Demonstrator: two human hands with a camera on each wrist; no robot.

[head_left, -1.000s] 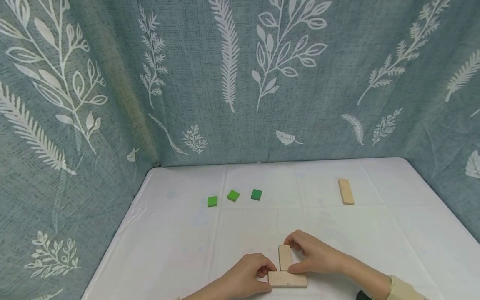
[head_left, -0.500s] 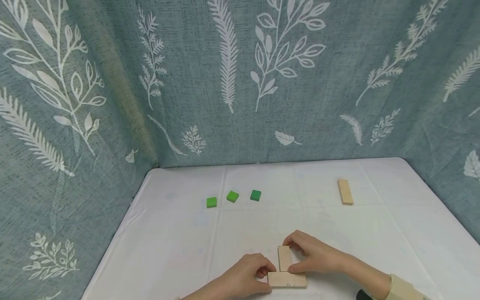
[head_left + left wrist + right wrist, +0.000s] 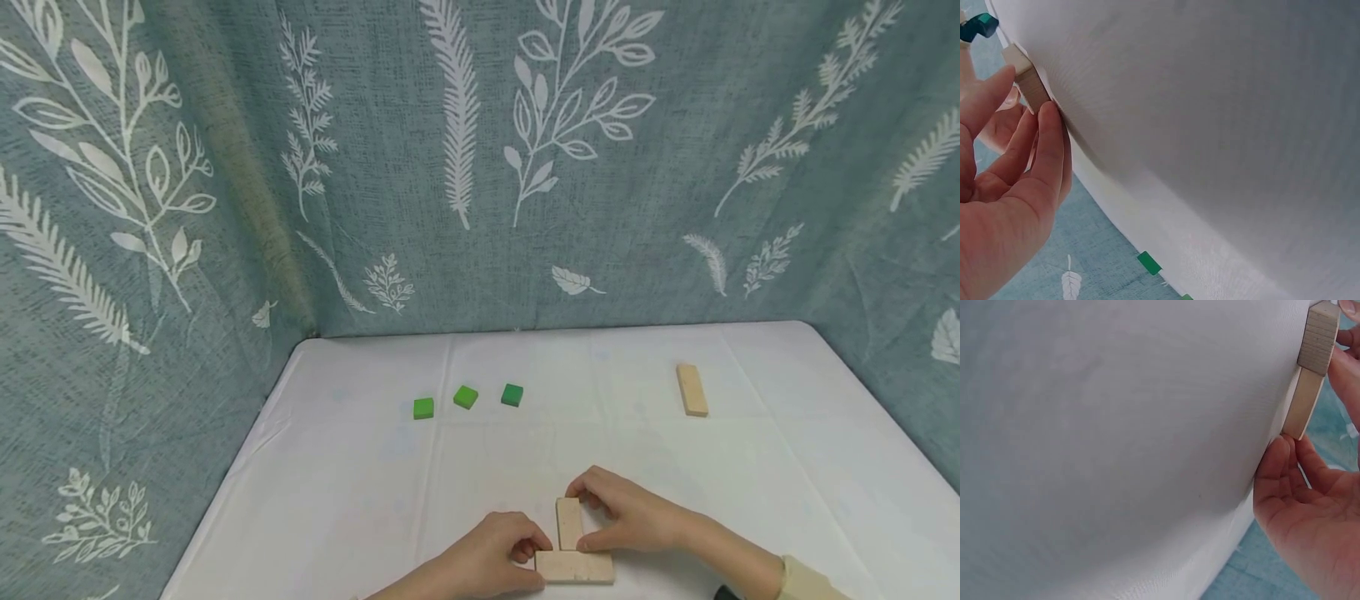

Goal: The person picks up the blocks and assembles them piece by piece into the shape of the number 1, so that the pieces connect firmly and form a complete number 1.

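Two pale wooden blocks form an upside-down T on the white-covered table in the head view. The crosswise block point(image 3: 574, 567) lies nearest me; the lengthwise block point(image 3: 568, 523) meets its far side. My left hand point(image 3: 501, 554) pinches the crosswise block's left end, thumb at the near corner and fingers at the far one. With fingertips at the far end and thumb near the joint, my right hand point(image 3: 626, 508) holds the lengthwise block. In the right wrist view the end face of the crosswise block point(image 3: 1319, 339) shows beside the lengthwise block point(image 3: 1304, 403).
Farther back lie two light green squares point(image 3: 423, 408), point(image 3: 466, 397) and a darker green square point(image 3: 512, 395). Another wooden block point(image 3: 692, 390) rests at the back right. A patterned blue-green curtain point(image 3: 495, 275) rises behind the table point(image 3: 337, 467) and along both sides.
Both hands keep their hold and the blocks stay in the same T. The whole head view has shifted slightly, so everything appears a little lower.
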